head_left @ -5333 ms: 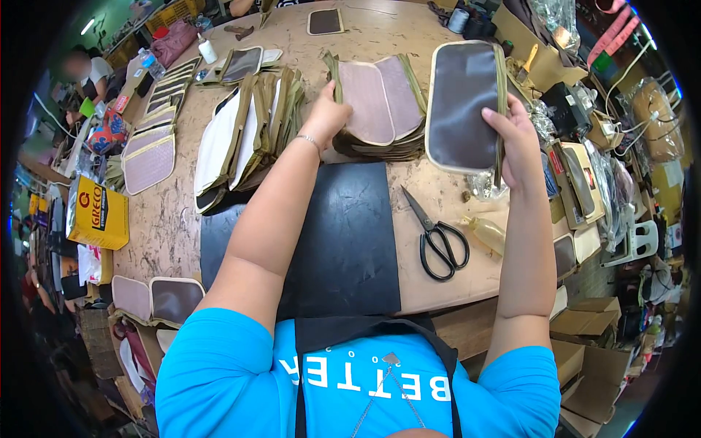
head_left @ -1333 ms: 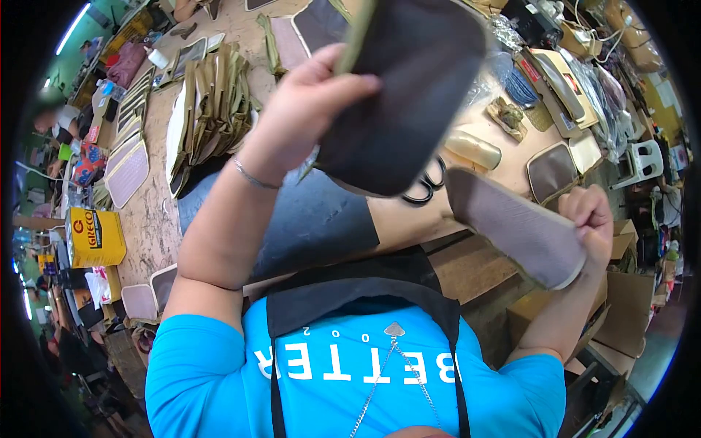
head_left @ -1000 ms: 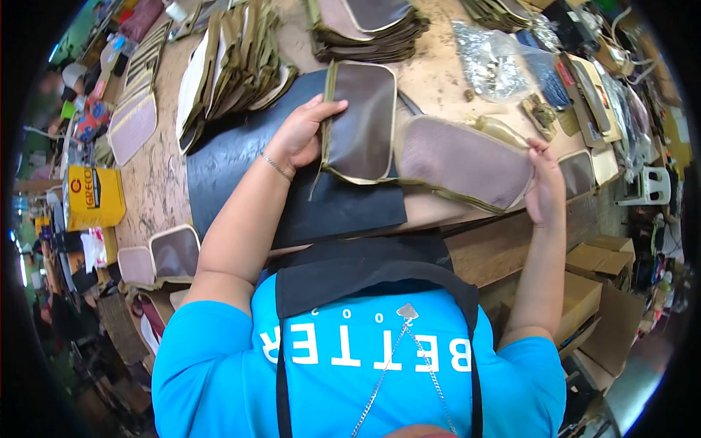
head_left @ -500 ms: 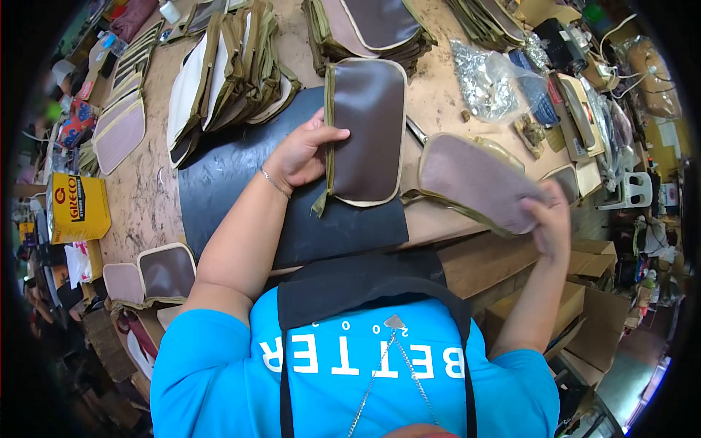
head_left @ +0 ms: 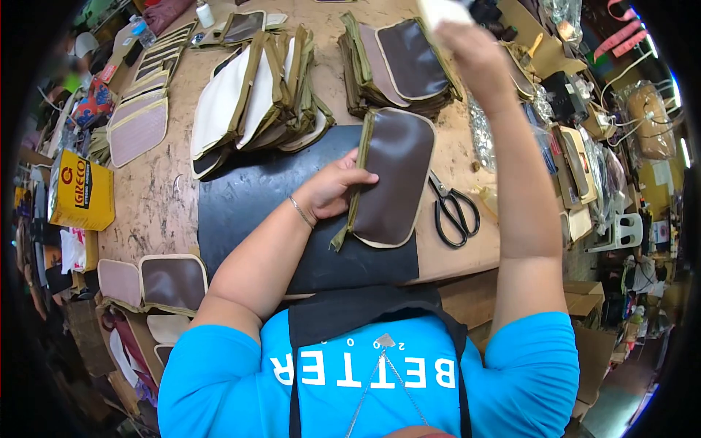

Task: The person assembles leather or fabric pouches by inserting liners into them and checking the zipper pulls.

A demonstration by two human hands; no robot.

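My left hand (head_left: 332,188) is closed on the edge of a dark brown zippered panel (head_left: 394,179) with cream piping, thumb on top. The panel stands over a black mat (head_left: 248,219), a loose zipper end hanging at its lower left corner. My right hand (head_left: 478,58) is stretched far forward at the top of the view, blurred. In its fingers is a whitish flat panel (head_left: 444,11), partly cut off by the frame edge. Black-handled scissors (head_left: 454,212) lie right of the brown panel.
Stacked zippered panels (head_left: 252,95) lie beyond the mat, with another brown-topped stack (head_left: 412,62) to their right. A yellow glue can (head_left: 82,191) stands at the left. Two panels (head_left: 173,283) rest near the front left edge. A plastic bag (head_left: 482,135) lies behind the right forearm.
My right hand has swung from the near right to the far side, carrying its panel. The scissors now show where that panel was. My left hand still grips the brown panel.
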